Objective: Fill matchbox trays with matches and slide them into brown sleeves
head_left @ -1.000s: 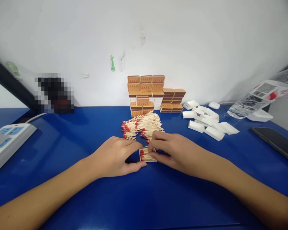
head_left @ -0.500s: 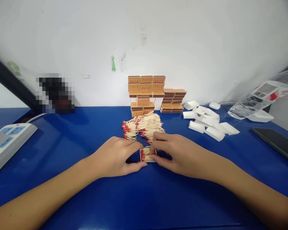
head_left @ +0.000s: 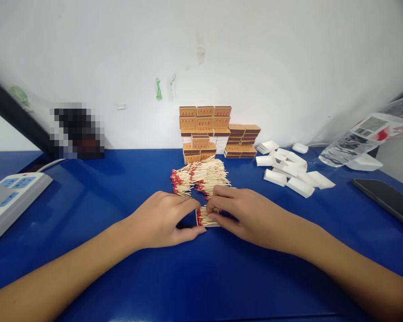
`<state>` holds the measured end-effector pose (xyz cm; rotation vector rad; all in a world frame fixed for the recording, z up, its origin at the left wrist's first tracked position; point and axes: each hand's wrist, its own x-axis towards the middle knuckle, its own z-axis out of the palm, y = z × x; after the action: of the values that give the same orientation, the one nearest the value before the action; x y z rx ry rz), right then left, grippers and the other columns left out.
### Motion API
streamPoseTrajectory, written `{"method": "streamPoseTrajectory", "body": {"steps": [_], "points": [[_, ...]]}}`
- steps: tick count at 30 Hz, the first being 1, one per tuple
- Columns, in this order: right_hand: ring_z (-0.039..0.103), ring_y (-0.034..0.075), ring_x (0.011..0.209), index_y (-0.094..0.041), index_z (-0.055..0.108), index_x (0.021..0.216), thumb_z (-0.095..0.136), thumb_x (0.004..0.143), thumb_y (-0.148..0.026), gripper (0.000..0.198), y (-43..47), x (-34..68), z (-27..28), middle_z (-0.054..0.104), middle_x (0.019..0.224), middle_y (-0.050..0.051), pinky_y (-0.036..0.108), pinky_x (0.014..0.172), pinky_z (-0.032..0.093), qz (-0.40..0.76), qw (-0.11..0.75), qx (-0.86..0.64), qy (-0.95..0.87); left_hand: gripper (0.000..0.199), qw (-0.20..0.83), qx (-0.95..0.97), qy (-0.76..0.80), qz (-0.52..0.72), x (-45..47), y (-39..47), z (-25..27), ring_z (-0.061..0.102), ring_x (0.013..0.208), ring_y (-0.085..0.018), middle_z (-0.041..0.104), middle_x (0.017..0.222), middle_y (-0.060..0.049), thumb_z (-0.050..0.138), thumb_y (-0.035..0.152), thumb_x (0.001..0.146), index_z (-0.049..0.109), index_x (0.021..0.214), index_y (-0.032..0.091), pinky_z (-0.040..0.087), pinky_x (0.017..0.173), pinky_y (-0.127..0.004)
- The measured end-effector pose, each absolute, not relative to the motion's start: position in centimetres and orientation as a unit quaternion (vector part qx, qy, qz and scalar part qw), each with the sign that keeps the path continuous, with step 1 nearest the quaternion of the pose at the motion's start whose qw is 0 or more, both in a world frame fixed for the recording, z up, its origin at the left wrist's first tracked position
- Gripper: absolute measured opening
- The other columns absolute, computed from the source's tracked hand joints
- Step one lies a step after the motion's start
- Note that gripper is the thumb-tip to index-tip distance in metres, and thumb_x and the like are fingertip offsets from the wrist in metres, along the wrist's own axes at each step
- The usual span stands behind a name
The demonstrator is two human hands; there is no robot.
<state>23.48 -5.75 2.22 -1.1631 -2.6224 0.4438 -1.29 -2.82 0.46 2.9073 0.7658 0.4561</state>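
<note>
A small white matchbox tray [head_left: 212, 226] lies on the blue table, with red-headed matches [head_left: 202, 217] in it, heads to the left. My left hand [head_left: 168, 219] grips the tray's left end between thumb and forefinger. From the other side, my right hand [head_left: 246, 214] has its thumb and fingers pinched on matches in the tray, hiding its right part. Just beyond my hands is a heap of loose matches [head_left: 210, 172], its heads mostly toward the left.
Closed matchboxes [head_left: 204, 122] are stacked against the wall. Several white empty trays [head_left: 300, 186] lie scattered to the right, near a plastic bottle [head_left: 347, 141] and a dark phone [head_left: 387, 199]. A white power strip [head_left: 20, 197] is at the far left.
My right fingertips have shifted slightly left over the matches in the tray. My left hand and the tray have stayed in place.
</note>
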Motion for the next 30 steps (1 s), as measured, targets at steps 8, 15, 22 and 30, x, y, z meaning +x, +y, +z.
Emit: {"method": "streamPoseTrajectory", "body": {"steps": [8, 15, 22, 30], "points": [[0.059, 0.014, 0.075, -0.018, 0.067, 0.091, 0.06, 0.102, -0.024, 0.014, -5.89, 23.53, 2.59, 0.061, 0.094, 0.003, 0.028, 0.066, 0.04, 0.131, 0.115, -0.39, -0.904, 0.028, 0.055, 0.954, 0.248, 0.161, -1.31, -2.79, 0.37, 0.065, 0.066, -0.015, 0.071, 0.079, 0.001, 0.064, 0.045, 0.099, 0.068, 0.104, 0.017, 0.044, 0.061, -0.029], [0.061, 0.014, 0.076, -0.018, 0.067, 0.097, 0.058, 0.101, -0.018, 0.01, -5.67, 23.55, 2.15, 0.063, 0.099, 0.005, 0.028, 0.067, 0.042, 0.124, 0.132, -0.393, -0.902, 0.028, 0.048, 0.955, 0.249, 0.152, -1.3, -2.78, 0.42, 0.065, 0.065, -0.015, 0.071, 0.079, 0.001, 0.062, 0.045, 0.099, 0.066, 0.099, 0.018, 0.044, 0.06, -0.029], [0.061, 0.015, 0.078, -0.019, 0.069, 0.102, 0.058, 0.103, -0.022, 0.012, -5.71, 23.46, 2.01, 0.063, 0.104, 0.006, 0.03, 0.07, 0.044, 0.145, 0.119, -0.385, -0.903, 0.028, 0.049, 0.954, 0.251, 0.154, -1.29, -2.78, 0.44, 0.064, 0.063, -0.014, 0.071, 0.079, 0.001, 0.062, 0.046, 0.099, 0.063, 0.093, 0.018, 0.044, 0.059, -0.028], [0.062, 0.016, 0.078, -0.018, 0.068, 0.101, 0.055, 0.104, -0.022, 0.014, -5.72, 23.39, 1.93, 0.063, 0.103, 0.006, 0.031, 0.07, 0.045, 0.134, 0.118, -0.394, -0.901, 0.026, 0.048, 0.955, 0.25, 0.153, -1.26, -2.84, 0.59, 0.065, 0.064, -0.014, 0.071, 0.081, 0.001, 0.063, 0.044, 0.099, 0.061, 0.094, 0.019, 0.043, 0.059, -0.028]]}}
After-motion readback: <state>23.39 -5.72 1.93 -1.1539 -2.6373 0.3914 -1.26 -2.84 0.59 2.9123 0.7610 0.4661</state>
